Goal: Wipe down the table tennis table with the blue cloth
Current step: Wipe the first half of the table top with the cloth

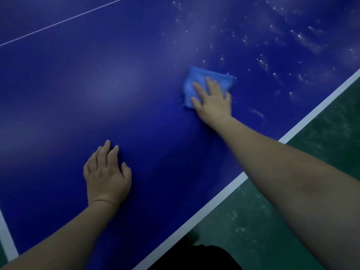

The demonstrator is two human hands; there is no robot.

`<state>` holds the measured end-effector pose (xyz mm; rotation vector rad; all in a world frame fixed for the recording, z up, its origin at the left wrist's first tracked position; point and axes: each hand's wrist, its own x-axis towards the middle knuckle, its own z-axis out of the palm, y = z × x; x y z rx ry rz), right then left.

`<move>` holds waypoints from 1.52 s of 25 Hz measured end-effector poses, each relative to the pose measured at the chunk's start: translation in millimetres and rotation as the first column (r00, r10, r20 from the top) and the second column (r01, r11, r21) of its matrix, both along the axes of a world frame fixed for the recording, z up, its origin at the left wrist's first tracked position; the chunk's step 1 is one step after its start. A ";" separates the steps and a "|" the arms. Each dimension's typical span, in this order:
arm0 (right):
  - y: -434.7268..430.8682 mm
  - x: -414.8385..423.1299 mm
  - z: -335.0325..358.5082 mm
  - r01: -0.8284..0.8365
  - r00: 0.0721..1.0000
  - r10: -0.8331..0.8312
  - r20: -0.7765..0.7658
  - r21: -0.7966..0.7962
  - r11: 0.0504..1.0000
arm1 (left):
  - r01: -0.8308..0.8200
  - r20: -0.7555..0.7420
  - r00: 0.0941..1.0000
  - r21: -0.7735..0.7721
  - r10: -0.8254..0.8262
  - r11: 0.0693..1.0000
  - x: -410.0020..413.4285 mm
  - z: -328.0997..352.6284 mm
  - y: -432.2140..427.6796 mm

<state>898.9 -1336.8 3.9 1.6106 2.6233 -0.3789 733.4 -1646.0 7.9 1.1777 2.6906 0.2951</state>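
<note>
Fingers (212, 85) flat atop blue cloth (195, 76) on table (116, 84)

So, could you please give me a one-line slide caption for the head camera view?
Right hand presses the blue cloth flat on the table tennis table, left hand resting on its surface.
</note>
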 end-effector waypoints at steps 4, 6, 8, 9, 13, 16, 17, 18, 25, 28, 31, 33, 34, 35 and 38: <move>-13.9 117.3 10.3 0.467 0.884 -0.467 -0.037 -0.006 0.884 | -0.007 0.018 1.000 0.003 0.007 1.000 3.1 4.9 0.5; -62.9 141.0 7.4 0.545 0.838 -0.545 -0.038 -0.003 0.838 | -0.001 0.017 1.000 0.006 0.001 1.000 4.1 4.8 1.8; -119.0 120.0 3.3 0.445 0.896 -0.444 -0.020 0.032 0.895 | 0.004 0.002 1.000 0.005 -0.004 1.000 3.8 3.1 1.3; -141.8 101.0 0.9 0.332 0.943 -0.331 -0.020 0.041 0.942 | 0.006 -0.007 1.000 0.005 -0.006 1.000 4.0 2.4 1.1; -133.7 56.0 -1.7 -0.056 0.998 0.059 -0.039 0.080 0.995 | 0.001 -0.034 0.999 0.010 -0.001 1.000 4.7 1.8 -0.1; -57.8 98.7 9.3 0.186 0.982 -0.187 0.024 0.042 0.982 | -0.001 -0.034 0.999 0.023 0.002 1.000 4.7 2.1 0.3; -44.9 120.1 11.8 0.306 0.952 -0.306 0.027 0.007 0.952 | -0.001 -0.036 0.999 0.025 0.002 1.000 4.4 2.1 0.2; -43.8 137.9 14.7 0.392 0.920 -0.392 0.017 -0.016 0.920 | 0.001 -0.039 0.999 0.023 -0.001 1.000 4.1 2.2 -0.2; -216.2 107.4 -3.6 -0.152 0.988 0.153 -0.003 0.106 0.983 | 0.001 -0.026 1.000 0.012 -0.001 1.000 4.5 3.8 -0.6; -196.8 138.3 -7.7 -0.249 0.966 0.255 -0.034 0.122 0.961 | 0.015 -0.035 0.999 0.010 -0.015 1.000 4.0 2.6 0.4; -115.5 175.5 -2.7 0.025 0.999 -0.028 0.028 0.117 0.993 | 0.010 -0.033 0.999 0.029 -0.009 1.000 2.9 0.5 -0.5; -50.6 200.5 5.3 0.266 0.962 -0.269 0.036 0.063 0.962 | 0.015 -0.029 0.999 0.032 -0.014 0.999 2.4 1.3 -1.0; -27.5 207.0 9.4 0.363 0.931 -0.364 0.029 0.026 0.931 | 0.013 -0.032 0.999 0.034 -0.012 0.999 2.0 0.6 -1.0; -16.3 206.7 12.5 0.441 0.898 -0.440 0.015 -0.014 0.898 | 0.013 -0.038 0.999 0.032 -0.012 0.999 2.0 -0.3 -1.1; -59.1 171.4 5.4 0.449 0.893 -0.448 -0.027 0.017 0.893 | 0.016 -0.039 0.999 0.022 -0.016 1.000 2.7 -0.2 -0.9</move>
